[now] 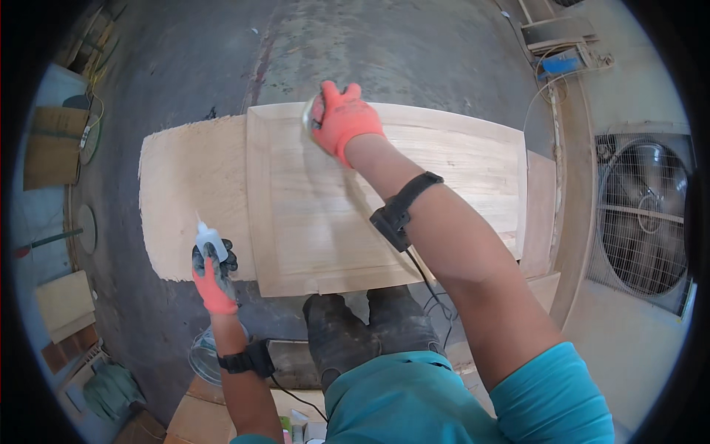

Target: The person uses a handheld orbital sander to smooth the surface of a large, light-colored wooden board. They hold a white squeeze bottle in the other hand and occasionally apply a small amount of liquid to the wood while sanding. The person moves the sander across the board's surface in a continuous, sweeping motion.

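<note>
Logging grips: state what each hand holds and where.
Left hand grips a small white squeeze bottle around its body. Right hand presses a pale pad-like thing, mostly hidden, against the wooden panel.

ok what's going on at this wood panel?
A person stands over a framed wood panel lying flat on a plywood sheet. The right hand, in an orange glove, presses something small and pale against the panel's far edge; what it is cannot be told. The left hand holds a small squeeze bottle upright near the panel's near-left corner.
</note>
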Demonstrator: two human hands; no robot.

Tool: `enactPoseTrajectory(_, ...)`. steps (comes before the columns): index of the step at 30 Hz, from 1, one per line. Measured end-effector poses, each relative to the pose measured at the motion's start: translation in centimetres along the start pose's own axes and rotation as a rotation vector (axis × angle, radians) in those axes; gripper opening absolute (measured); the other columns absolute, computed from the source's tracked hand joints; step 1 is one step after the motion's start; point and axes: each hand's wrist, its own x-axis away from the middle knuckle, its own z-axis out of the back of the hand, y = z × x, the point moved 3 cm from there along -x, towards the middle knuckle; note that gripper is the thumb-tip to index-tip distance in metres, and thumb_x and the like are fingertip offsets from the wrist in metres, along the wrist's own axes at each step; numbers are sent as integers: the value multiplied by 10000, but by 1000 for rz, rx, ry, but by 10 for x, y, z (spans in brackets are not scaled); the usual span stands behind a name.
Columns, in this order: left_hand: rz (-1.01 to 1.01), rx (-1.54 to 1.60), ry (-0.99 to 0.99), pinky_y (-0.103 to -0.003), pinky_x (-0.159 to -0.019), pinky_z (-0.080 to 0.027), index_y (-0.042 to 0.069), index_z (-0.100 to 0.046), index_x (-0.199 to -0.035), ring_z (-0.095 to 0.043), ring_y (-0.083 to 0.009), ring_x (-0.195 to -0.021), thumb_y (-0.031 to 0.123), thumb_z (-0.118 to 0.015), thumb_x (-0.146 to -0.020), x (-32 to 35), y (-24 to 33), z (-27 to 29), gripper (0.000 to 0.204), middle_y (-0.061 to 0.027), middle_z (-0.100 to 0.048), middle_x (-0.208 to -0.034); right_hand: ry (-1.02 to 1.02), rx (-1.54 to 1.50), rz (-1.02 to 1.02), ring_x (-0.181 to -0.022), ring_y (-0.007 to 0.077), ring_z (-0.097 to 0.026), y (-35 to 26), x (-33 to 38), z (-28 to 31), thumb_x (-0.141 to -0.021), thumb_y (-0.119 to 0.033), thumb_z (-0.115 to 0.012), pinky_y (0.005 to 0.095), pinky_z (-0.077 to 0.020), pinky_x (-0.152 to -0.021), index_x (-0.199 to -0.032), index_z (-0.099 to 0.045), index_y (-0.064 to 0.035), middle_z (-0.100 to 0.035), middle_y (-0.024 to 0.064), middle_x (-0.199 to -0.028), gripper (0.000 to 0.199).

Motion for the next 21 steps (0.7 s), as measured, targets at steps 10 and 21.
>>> enactPoseTrajectory(10,70,43,-174,-303,-636,-472,-4,-570,-1289,-618,-179,-752,186,-648,-1022,23,-29,-161,337,-141,-686,-1015,38,-21,-199,-1116,428,-674,137,9,41,-1016,-368,-577,502,-581,-923,-1381,-454,-178,-413,220,-1439,429)
enactPoseTrajectory(21,106,35,-279,-288,-605,-464,-5,-578,-1279,-615,-165,-718,212,-652,-1030,43,-74,-261,339,-123,-682,-977,87,-114,-471,-1152,413,-674,303,48,96,-975,-419,-656,488,-575,-953,-1457,-429,-180,-423,226,-1447,584)
